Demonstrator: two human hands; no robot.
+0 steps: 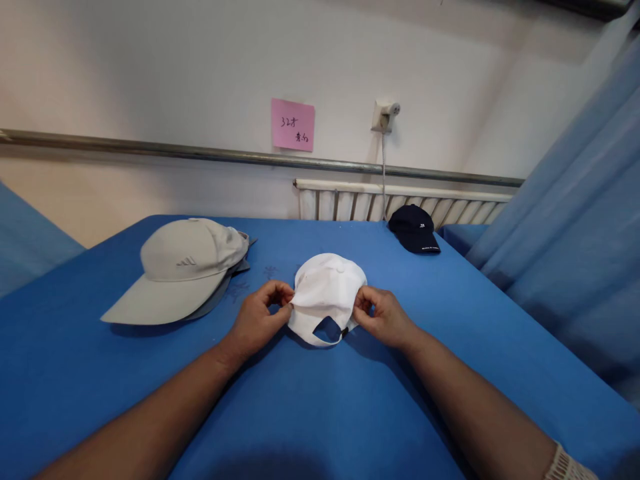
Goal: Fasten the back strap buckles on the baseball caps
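Observation:
A white baseball cap [327, 283] rests on the blue table cover in front of me, its rear opening and strap facing my side. My left hand [263, 317] pinches the cap's left edge between thumb and fingers. On the opposite side, my right hand [383, 313] grips the right edge, close to the dark strap buckle [345, 332]. The cap's brim is hidden behind its crown.
Light grey caps [183, 257] lie stacked at left, with darker brims beneath. A navy cap [414, 228] sits at the far right corner of the blue table [320, 413]. Behind are a radiator [360, 200], a rail [215, 152] and a plugged socket [383, 117]. Blue curtain [575, 233] hangs right.

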